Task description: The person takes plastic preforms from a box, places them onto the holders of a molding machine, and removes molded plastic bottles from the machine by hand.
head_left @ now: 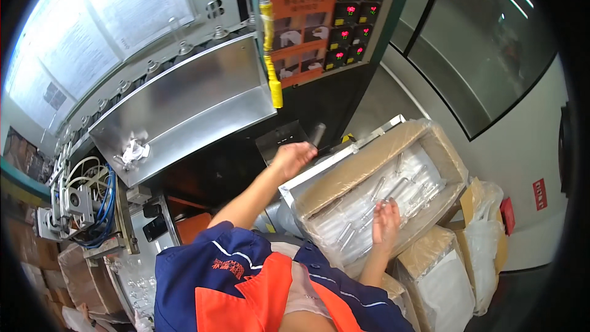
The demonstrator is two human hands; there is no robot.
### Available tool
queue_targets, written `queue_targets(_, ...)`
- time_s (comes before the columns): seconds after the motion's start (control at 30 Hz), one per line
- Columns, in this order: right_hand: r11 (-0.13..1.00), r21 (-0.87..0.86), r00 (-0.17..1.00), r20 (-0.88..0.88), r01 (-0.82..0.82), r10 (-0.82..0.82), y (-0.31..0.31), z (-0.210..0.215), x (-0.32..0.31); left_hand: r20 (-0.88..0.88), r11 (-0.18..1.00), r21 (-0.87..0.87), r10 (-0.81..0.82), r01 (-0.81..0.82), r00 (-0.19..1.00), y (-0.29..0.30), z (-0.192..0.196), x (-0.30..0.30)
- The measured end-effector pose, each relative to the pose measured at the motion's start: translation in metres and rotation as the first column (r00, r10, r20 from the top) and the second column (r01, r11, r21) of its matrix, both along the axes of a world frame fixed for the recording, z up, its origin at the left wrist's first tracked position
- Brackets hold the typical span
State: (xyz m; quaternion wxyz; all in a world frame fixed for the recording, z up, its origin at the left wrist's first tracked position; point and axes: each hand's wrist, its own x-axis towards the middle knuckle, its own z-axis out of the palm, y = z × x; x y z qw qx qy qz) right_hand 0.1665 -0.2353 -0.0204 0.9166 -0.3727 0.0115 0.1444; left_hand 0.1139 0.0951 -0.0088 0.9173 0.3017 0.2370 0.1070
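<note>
My left hand (294, 158), raised at the left end of a carton, pinches a clear glass tube (318, 134) that stands up from the fingertips, slightly blurred. Over the carton (332, 193), lined with clear plastic, is my right hand (386, 226). Its fingers are drawn together at the lower end of another clear glass tube (396, 188). Inside the carton, several more glass tubes (347, 233) lie scattered on a pale plastic layer. The hold of the right fingertips is small and partly hidden.
A metal trough (203, 129) with crumpled white material (134, 150) runs along the machine at upper left. A yellow-wrapped rod (271, 64) hangs at its right end. Blue hoses (107, 209) and a machine head (77, 200) stand at left. Wrapped cartons (439, 270) sit at right.
</note>
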Motion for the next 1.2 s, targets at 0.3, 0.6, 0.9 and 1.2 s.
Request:
queue_targets(0.3,0.831,-0.018,0.83,-0.062,-0.556,0.554,0.234,0.027,-0.004,0.134,0.869,-0.493,0.026,0.044,0.991,0.097,-0.051,-0.039)
queue_targets(0.6,0.764,0.253,0.722,-0.253,-0.593,0.644,0.323,-0.016,-0.004,0.299,0.999,-0.018,0.041,-0.037,0.953,0.115,0.031,-0.232)
queue_targets(0.9,0.734,0.035,0.657,0.474,-0.679,0.586,0.411,0.147,-0.125,0.559,-0.015,0.687,0.65,-0.727,0.515,0.244,0.179,-0.304)
queue_targets(1.2,0.834,-0.416,0.079,0.905,0.363,0.417,0.58,0.246,-0.143,0.378,-0.345,0.925,0.808,-0.158,0.452,0.314,0.226,-0.284)
